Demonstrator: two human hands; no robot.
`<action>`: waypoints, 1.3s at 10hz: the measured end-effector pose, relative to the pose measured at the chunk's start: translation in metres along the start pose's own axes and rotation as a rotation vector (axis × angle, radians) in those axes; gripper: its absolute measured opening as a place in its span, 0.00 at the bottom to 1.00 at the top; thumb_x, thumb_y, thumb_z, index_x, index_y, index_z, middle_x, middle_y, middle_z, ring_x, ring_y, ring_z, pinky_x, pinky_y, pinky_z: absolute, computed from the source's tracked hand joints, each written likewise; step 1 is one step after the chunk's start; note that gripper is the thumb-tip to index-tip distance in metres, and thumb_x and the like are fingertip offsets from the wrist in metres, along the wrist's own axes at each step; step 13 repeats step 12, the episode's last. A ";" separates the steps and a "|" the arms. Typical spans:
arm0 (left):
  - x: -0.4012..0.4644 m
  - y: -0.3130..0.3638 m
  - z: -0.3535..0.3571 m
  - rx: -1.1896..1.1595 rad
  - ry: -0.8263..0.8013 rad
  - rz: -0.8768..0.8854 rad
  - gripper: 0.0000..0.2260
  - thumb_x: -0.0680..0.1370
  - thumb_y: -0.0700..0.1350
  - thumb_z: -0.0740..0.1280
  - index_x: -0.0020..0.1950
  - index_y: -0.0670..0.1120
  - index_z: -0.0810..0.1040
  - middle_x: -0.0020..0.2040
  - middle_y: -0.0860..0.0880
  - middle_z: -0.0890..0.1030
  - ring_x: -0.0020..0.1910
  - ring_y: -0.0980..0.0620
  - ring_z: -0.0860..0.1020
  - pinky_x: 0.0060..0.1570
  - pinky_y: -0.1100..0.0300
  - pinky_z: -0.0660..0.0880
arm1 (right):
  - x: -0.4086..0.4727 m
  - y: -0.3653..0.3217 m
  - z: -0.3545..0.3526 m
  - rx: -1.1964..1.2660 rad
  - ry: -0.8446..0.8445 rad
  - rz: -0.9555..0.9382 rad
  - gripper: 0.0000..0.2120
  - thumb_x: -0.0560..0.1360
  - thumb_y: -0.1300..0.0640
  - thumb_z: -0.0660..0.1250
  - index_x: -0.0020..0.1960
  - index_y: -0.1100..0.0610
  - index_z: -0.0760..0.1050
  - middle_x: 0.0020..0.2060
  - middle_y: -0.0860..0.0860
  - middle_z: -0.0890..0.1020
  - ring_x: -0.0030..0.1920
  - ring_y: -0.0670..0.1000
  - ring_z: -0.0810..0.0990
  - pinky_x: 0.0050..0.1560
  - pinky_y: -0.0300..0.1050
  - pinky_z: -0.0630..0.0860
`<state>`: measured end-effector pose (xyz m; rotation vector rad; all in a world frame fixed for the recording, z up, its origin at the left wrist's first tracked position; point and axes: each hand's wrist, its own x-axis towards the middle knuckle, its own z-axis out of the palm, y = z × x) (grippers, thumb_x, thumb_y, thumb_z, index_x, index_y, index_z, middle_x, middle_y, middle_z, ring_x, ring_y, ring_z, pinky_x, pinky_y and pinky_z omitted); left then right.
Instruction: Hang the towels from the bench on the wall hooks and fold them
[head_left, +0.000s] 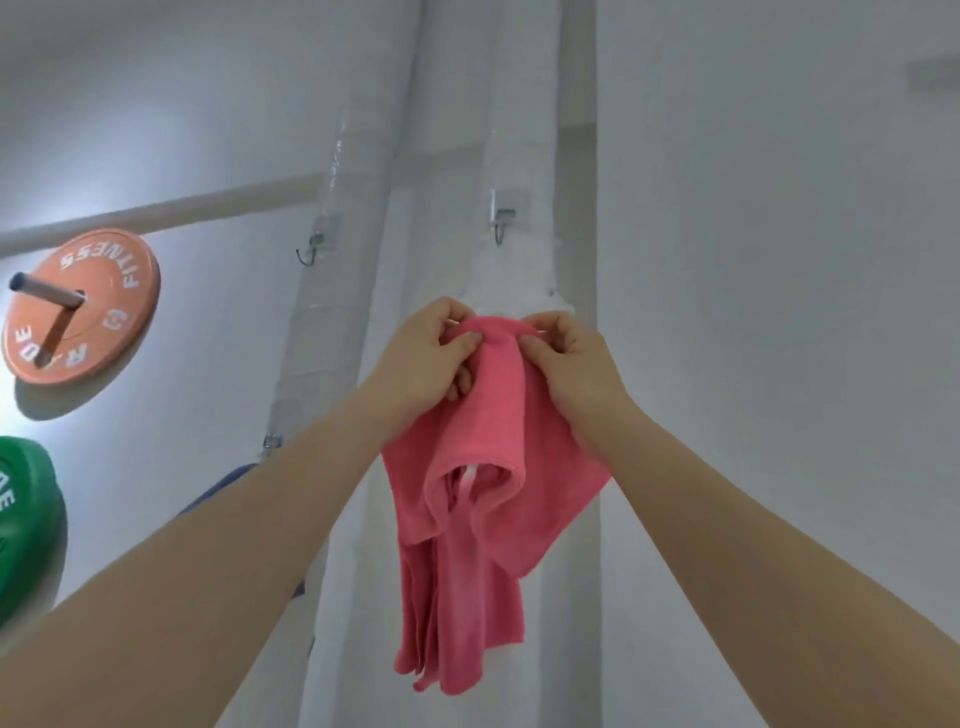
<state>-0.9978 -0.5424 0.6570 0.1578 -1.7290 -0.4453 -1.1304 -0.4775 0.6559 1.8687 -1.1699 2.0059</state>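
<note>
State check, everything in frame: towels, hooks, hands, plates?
Pink towel: bunched, held up below the hooks, not hung.
Right hook: bare.
Left hook: bare.
Left hand: pinches towel top.
Right hand: pinches towel top.
Orange plate: on wall peg.
Blue cloth: mostly hidden behind arm.

- "FITNESS" in white letters, upside down, on orange weight plate (78, 306); below it "R" and "DE", middle letters hidden by peg.
- "E" on green weight plate (26, 525), rest cut off.
</note>
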 end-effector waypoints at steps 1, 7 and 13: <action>0.042 -0.011 0.005 0.047 0.070 0.037 0.10 0.78 0.36 0.59 0.43 0.51 0.69 0.32 0.44 0.75 0.25 0.52 0.72 0.27 0.61 0.70 | 0.044 0.011 0.001 -0.039 0.034 -0.078 0.07 0.74 0.61 0.65 0.43 0.49 0.73 0.38 0.49 0.78 0.39 0.47 0.75 0.46 0.45 0.73; 0.223 -0.043 0.035 0.370 0.314 0.090 0.08 0.79 0.41 0.59 0.54 0.44 0.75 0.47 0.46 0.75 0.48 0.50 0.73 0.40 0.63 0.67 | 0.234 0.043 0.008 -0.475 0.028 -0.385 0.15 0.76 0.62 0.58 0.58 0.55 0.80 0.56 0.56 0.78 0.55 0.52 0.76 0.61 0.37 0.67; -0.010 -0.011 0.004 0.332 0.057 -0.093 0.11 0.77 0.39 0.60 0.58 0.46 0.74 0.56 0.54 0.70 0.55 0.56 0.69 0.56 0.61 0.65 | -0.001 0.042 0.016 -0.798 -0.033 -0.139 0.18 0.74 0.60 0.60 0.63 0.57 0.71 0.72 0.55 0.63 0.72 0.57 0.60 0.71 0.52 0.55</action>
